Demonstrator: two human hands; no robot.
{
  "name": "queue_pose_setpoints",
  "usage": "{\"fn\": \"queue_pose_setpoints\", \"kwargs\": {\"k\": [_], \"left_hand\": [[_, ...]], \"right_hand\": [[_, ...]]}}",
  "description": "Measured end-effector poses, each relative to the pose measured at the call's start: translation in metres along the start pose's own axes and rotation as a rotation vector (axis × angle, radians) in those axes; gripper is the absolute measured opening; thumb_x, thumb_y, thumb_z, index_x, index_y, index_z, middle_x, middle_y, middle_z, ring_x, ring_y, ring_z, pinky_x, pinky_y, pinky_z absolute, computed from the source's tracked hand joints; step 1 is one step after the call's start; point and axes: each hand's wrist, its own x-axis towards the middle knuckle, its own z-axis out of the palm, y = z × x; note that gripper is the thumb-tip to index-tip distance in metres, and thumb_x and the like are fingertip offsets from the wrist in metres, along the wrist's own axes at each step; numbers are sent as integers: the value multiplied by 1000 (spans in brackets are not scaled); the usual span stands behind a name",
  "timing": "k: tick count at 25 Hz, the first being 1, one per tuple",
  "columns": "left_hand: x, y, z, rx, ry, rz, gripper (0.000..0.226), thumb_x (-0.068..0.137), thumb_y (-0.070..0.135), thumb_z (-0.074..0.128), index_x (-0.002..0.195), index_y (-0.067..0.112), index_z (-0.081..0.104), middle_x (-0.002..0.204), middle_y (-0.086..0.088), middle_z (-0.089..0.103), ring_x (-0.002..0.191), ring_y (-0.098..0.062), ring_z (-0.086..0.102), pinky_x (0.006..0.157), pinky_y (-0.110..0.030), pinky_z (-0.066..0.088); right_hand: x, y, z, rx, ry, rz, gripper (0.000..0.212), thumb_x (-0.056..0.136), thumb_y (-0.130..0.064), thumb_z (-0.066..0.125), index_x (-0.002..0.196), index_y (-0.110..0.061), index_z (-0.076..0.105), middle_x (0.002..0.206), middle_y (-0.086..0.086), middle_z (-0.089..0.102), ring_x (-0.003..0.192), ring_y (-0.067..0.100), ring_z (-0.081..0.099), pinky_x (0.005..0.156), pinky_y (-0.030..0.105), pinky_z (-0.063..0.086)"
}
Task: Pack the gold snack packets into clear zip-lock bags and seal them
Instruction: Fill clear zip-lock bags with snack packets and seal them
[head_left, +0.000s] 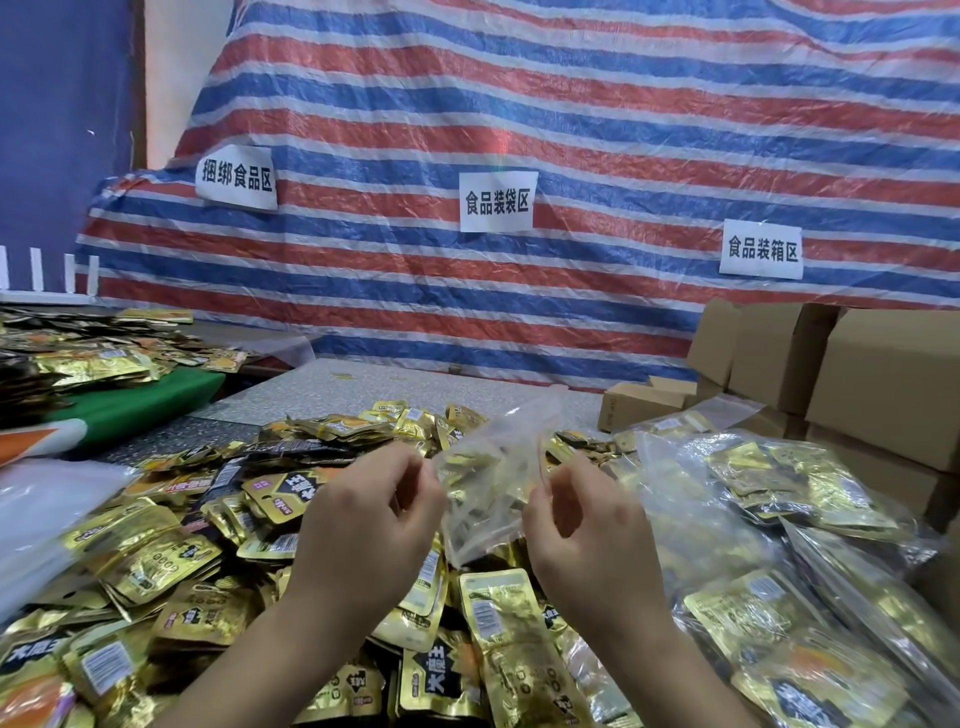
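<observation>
A striped red, white and blue tarpaulin (571, 130) hangs behind the speckled bench (363, 387). Loose gold snack packets (171, 561) lie heaped over the bench, shiny foil with black labels. Filled bags (789, 519) are stacked at the right. Above the heap, the left hand (363, 514) and right hand (582, 525) each pinch an edge of a clear zip-lock bag (488, 478), which seems to hold a few packets, though blurred.

left hand (363, 514): bare, no glove or ring
right hand (587, 525): bare
forearms: 2, no sleeves showing
</observation>
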Motion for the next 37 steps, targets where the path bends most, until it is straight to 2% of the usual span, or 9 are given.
{"fn": "queue_pose_setpoints", "kwargs": {"k": [5, 14, 18, 20, 22, 24, 28, 32, 37], "left_hand": [[-4, 2, 2, 105, -108, 213, 25, 92, 28, 46, 70, 17, 55, 60, 13, 42, 49, -6, 36, 44, -21, 32], [1, -3, -4, 160, 11, -7, 31, 94, 37, 44, 72, 19, 57, 59, 9, 52, 51, -10, 50, 43, -30, 38], [-7, 2, 4, 6, -180, 35, 67, 89, 77, 19, 116, 29, 58, 99, 27, 56, 92, 9, 55, 66, -18, 42], [-11, -2, 5, 31, -335, 89, 91, 77, 92, 18, 145, 35, 34, 128, 26, 47, 111, 14, 46, 87, -21, 42], [-13, -5, 6, 85, -450, 150, 100, 71, 96, 30, 152, 44, 4, 143, 28, 32, 128, 8, 34, 104, -22, 31], [-11, -6, 8, 113, -435, 215, 93, 81, 84, 39, 154, 36, 5, 144, 24, 32, 131, 7, 33, 108, -20, 31], [-3, -8, 7, 6, -157, 315, 39, 99, 34, 45, 129, 14, 60, 119, 13, 63, 109, -5, 63, 92, -25, 51], [2, -4, 0, -186, -24, 216, 30, 99, 33, 45, 118, 19, 64, 107, 23, 65, 99, 13, 62, 82, -9, 50], [9, 2, -12, -485, 63, -66, 30, 98, 35, 42, 96, 22, 69, 78, -4, 69, 63, -17, 64, 54, -31, 54]], "right_hand": [[0, -9, -3, -109, 83, 41, 47, 87, -45, 43, 48, -23, 30, 41, -6, 34, 42, 12, 36, 42, 26, 23], [8, 2, -7, -11, -170, 367, 52, 94, -23, 50, 46, -16, 32, 42, -7, 32, 42, 16, 34, 52, 31, 30], [19, 1, -16, 410, -153, 749, 38, 94, -19, 47, 57, -11, 47, 50, 13, 49, 38, 21, 53, 54, 30, 42], [21, 2, -21, 583, -130, 888, 30, 95, -16, 46, 67, -5, 51, 44, 12, 52, 36, 21, 52, 49, 30, 46], [22, 0, -25, 747, -122, 975, 22, 96, -15, 47, 76, -6, 52, 44, 8, 52, 37, 20, 53, 48, 31, 47], [23, 0, -28, 882, -130, 1005, 23, 96, -17, 47, 76, -8, 51, 47, 8, 53, 40, 21, 56, 50, 31, 49], [22, -7, -27, 980, -205, 911, 36, 98, -29, 48, 67, -11, 50, 52, 9, 56, 45, 24, 59, 49, 30, 52], [19, -5, -26, 893, 23, 610, 60, 89, -65, 50, 49, -20, 53, 50, 6, 53, 47, 20, 55, 56, 34, 50], [22, 7, -30, 626, 212, 262, 32, 85, -46, 51, 109, -26, 60, 105, -7, 65, 97, 0, 61, 81, 20, 46]]}}
